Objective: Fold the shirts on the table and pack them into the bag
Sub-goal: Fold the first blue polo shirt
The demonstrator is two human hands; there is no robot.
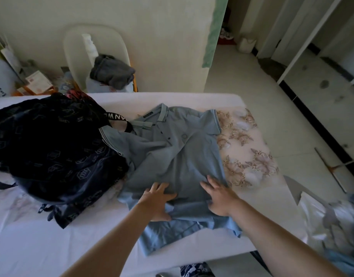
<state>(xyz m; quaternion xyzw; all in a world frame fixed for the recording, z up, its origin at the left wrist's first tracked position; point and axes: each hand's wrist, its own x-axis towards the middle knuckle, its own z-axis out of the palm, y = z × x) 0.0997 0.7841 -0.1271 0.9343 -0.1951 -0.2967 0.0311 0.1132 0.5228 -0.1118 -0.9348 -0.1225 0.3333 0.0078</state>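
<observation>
Polo shirt of blue-grey knit [172, 156] lies front-up at frame centre on the white-covered worktop [32, 246]. Left hand [158, 198] and right hand [220, 198] press its lower part, grip slack (fingers flat, nothing pinched). Dark navy patterned fabric bag [52, 146] sits at left, touching one sleeve.

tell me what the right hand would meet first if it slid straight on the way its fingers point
Only more of the shirt it lies on: the right hand points up the chest towards the buttons and collar. Nothing else seems to stand in that line.
</observation>
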